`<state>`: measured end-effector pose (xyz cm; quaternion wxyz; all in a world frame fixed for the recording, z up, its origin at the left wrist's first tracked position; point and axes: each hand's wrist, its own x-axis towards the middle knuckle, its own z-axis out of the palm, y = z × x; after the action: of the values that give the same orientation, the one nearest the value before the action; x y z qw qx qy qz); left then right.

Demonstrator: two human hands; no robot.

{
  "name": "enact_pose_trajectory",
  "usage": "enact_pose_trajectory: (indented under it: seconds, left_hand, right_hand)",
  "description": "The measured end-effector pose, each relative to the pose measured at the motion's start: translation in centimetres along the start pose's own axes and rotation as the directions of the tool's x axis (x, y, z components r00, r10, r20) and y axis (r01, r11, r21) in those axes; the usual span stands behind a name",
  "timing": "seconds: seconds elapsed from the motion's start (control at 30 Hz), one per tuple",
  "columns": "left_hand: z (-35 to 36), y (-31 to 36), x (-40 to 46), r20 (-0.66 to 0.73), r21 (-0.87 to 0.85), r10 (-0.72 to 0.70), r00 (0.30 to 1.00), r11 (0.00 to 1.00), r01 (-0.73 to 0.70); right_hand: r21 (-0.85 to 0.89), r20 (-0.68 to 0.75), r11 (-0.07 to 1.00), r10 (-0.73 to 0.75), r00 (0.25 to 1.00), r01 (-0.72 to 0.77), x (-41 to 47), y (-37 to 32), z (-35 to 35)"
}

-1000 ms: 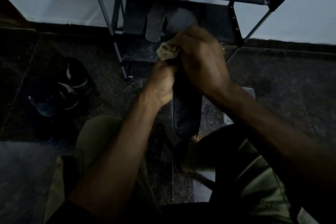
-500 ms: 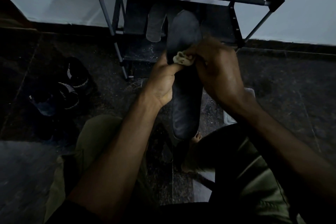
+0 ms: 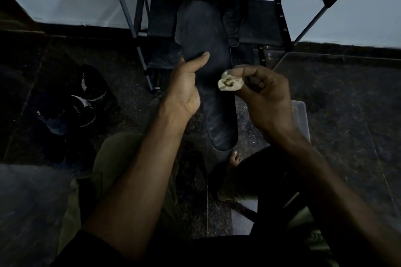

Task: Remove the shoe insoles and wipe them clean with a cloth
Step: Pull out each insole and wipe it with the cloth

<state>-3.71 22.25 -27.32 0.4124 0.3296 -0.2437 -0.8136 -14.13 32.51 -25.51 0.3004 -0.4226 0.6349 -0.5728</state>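
Head view: insole [image 3: 208, 67] in left hand [image 3: 184, 91]

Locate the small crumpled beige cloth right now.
In the head view, the small crumpled beige cloth sits centre-right, pinched by the right hand beside the long dark insole that the left hand holds.

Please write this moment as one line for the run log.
left hand: grips dark insole | right hand: pinches balled cloth at insole's right edge | step: wiping

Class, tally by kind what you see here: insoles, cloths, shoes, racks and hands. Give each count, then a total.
Insoles: 2, one held, one on the rack
Cloths: 1
Shoes: 2
Racks: 1
Hands: 2, left, right
Total: 8
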Motion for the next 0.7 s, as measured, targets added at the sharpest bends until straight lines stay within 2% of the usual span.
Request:
enact_pose_trajectory:
  seconds: [0.07,0.13,0.27,0.33,0.47,0.57,0.7]
  left_hand:
    - [0.1,0.2,-0.2,0.018,-0.009,-0.015,1.000,1.000,0.015]
    - [0.2,0.4,-0.7,0.114,-0.038,-0.052,0.992,0.998,0.057]
    - [0.5,0.0,-1.2,0.300,-0.125,-0.079,0.951,0.985,0.121]
    - [0.7,-0.5,-1.3,0.364,-0.176,-0.096,0.926,0.970,0.170]
    - [0.3,-0.6,-1.4,0.430,-0.215,-0.125,0.894,0.948,0.236]
    - [0.4,-0.2,-1.5,0.481,-0.234,-0.124,0.868,0.936,0.263]
    - [0.1,-0.1,-1.3,0.490,-0.256,-0.092,0.867,0.935,0.244]
  right_hand:
    - [-0.084,0.011,0.996,-0.008,1.000,0.009,0.2,0.0,0.1]
    - [-0.131,-0.017,0.991,-0.006,1.000,0.004,0.6,0.0,0.2]
    - [-0.111,-0.123,0.993,-0.051,0.991,0.037,1.6,-0.5,0.6]
    - [-0.183,-0.152,0.979,-0.113,0.982,0.084,1.9,-0.7,1.0]
    - [-0.547,-0.068,0.799,-0.339,0.938,0.249,1.5,-0.4,1.7]
    - [-0.625,-0.008,0.704,-0.438,0.899,0.338,1.3,-0.3,1.9]
    - [-0.677,0.162,0.557,-0.525,0.835,0.481,0.2,-0.7,2.9]
